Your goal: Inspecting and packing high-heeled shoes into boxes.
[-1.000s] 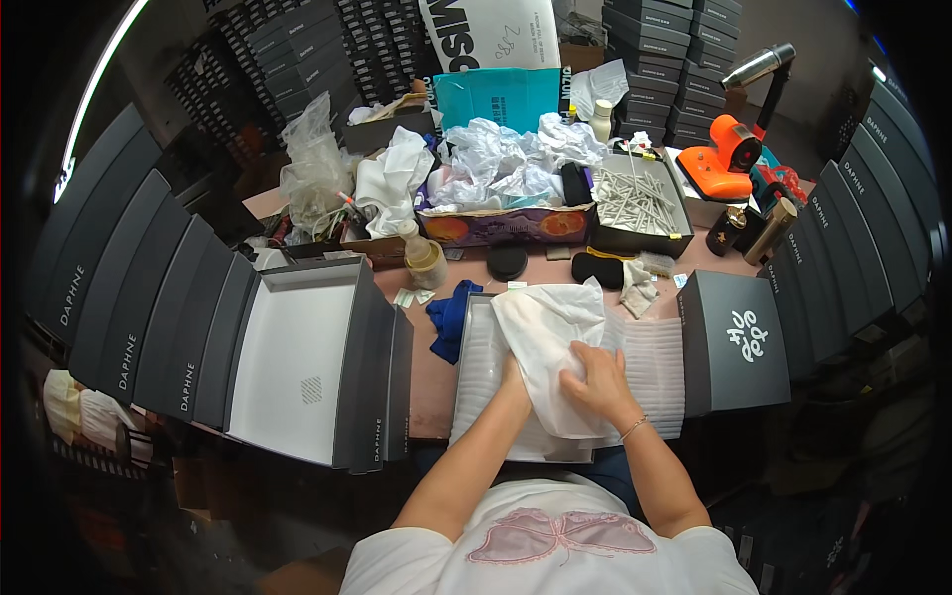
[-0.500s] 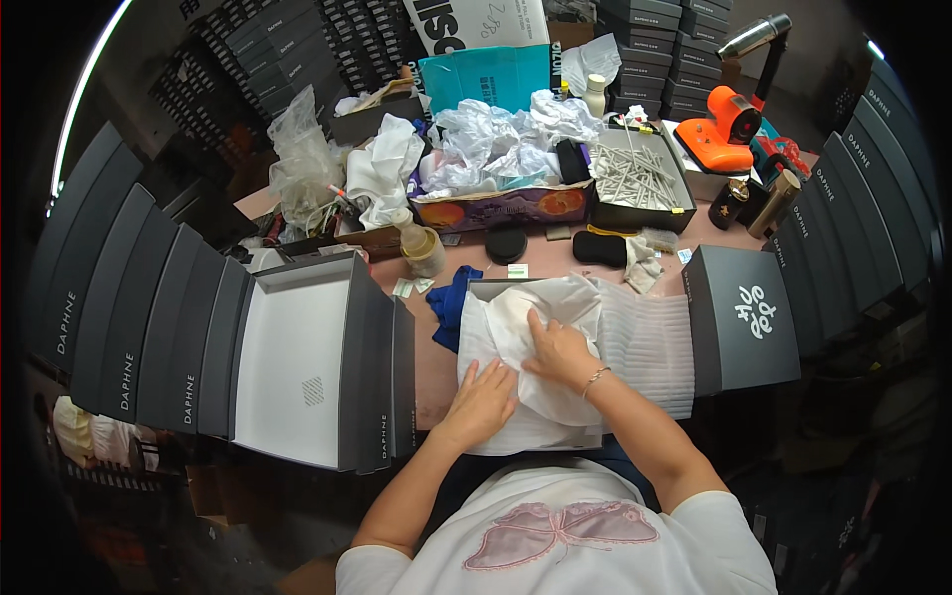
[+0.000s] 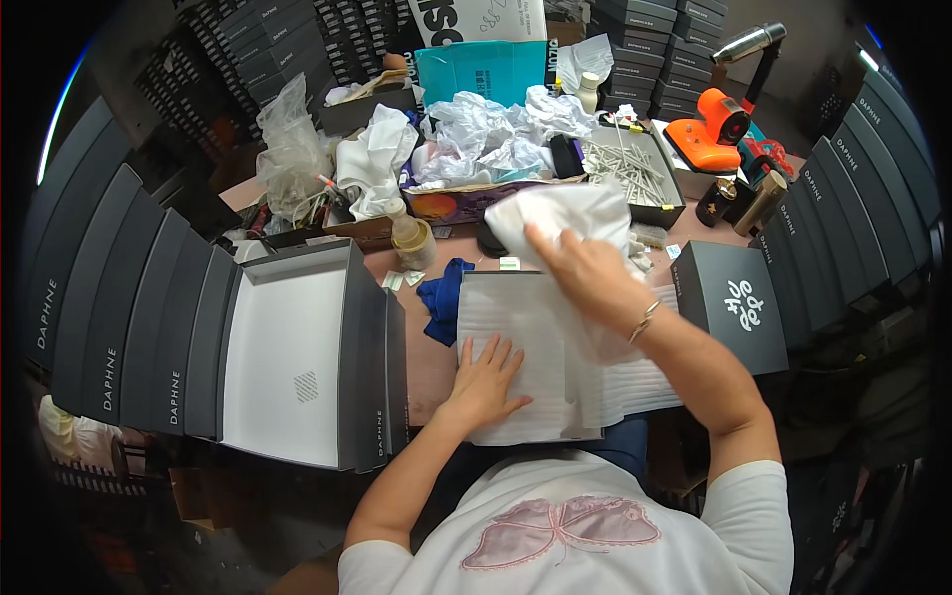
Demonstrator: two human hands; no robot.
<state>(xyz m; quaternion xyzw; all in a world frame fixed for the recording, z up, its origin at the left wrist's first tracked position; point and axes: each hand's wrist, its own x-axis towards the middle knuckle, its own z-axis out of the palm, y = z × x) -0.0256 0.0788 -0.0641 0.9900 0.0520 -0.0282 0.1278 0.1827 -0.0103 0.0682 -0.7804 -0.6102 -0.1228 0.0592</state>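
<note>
A brown work table [image 3: 428, 349] is seen, crowded with goods and flanked on both sides by rows of dark grey lidded cardboard boxes [image 3: 109, 297]. An open dark grey box with a white interior [image 3: 288, 357] is placed at the left of the table, its lid raised beside it. A closed black box with white lettering [image 3: 732, 302] is set at the right. Directly in front of the person, a stack of white ribbed foam sheets [image 3: 516, 337] is laid flat, and a crumpled blue cloth [image 3: 444, 297] is lodged against its left edge.

The left hand [image 3: 486, 382] is pressed flat on the foam sheets, fingers spread, gripping nothing. The right hand [image 3: 587, 278] is raised above the far edge of the stack and closed on a white soft fabric bag [image 3: 565, 223], which is held bunched and hangs down onto the foam. The hands are held apart.

An orange tape dispenser [image 3: 712, 129] and a tray of pale sticks [image 3: 625, 169] are noted at the far right.
</note>
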